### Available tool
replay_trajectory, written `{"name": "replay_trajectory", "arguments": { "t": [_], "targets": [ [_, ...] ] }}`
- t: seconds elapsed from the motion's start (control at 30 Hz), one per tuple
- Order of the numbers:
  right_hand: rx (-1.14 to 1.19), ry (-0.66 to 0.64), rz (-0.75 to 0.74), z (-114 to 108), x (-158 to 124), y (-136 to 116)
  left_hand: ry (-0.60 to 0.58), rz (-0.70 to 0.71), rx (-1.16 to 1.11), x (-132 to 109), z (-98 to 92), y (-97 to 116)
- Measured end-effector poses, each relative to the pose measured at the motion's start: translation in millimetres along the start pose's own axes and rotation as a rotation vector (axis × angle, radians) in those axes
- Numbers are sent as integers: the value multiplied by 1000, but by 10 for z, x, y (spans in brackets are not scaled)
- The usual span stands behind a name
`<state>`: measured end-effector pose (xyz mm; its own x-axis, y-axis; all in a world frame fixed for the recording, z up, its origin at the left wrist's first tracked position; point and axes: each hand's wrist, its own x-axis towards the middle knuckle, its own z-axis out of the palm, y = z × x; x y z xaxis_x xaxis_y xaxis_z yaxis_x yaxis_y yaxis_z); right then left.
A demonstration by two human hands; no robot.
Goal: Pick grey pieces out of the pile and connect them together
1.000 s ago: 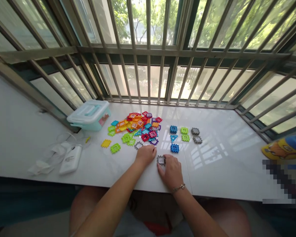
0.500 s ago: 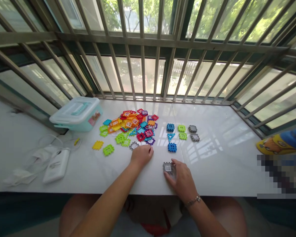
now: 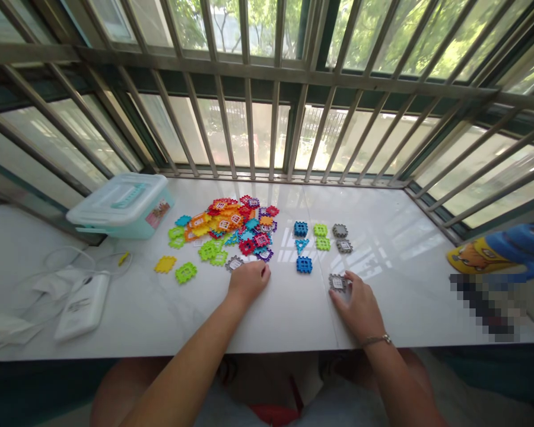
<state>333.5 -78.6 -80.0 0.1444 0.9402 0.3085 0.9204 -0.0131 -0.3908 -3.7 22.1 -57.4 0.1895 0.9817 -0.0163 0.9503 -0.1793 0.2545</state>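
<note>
My right hand [image 3: 360, 305] has a grey square building tile [image 3: 337, 282] with notched edges pinched between thumb and fingers, low over the table. My left hand [image 3: 251, 280] rests as a loose fist on the table, with no piece showing in it. Just behind that fist lies another grey tile [image 3: 235, 264], partly covered, at the near edge of a mixed pile of tiles [image 3: 225, 222]. Beyond my right hand are grey tiles [image 3: 344, 245], green tiles [image 3: 323, 244], and a blue column with a triangle [image 3: 301, 247] and a square tile [image 3: 304, 265].
A lidded pale-green box [image 3: 120, 207] stands at the back left. White cables and a white power strip [image 3: 82, 308] lie at the left. A blue-and-yellow bottle [image 3: 493, 252] lies at the right beside a blurred-out patch. Metal window bars [image 3: 289, 74] edge the table's far side.
My right hand has carried the grey tile to the right and slightly away from me. The left fist stays by the pile. The view has turned a little to the right.
</note>
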Motion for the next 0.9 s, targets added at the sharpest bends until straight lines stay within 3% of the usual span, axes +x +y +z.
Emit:
{"name": "replay_trajectory", "arguments": {
  "t": [0.23, 0.5, 0.9],
  "targets": [
    [-40, 55, 77, 88, 9, -87, 10, -4, 7, -4, -14, 8],
    [64, 141, 66, 87, 182, -14, 5, -11, 13, -4, -13, 9],
    [162, 282, 104, 211, 1147, 312, 27, -11, 34, 2, 10, 7]
  ]
}}
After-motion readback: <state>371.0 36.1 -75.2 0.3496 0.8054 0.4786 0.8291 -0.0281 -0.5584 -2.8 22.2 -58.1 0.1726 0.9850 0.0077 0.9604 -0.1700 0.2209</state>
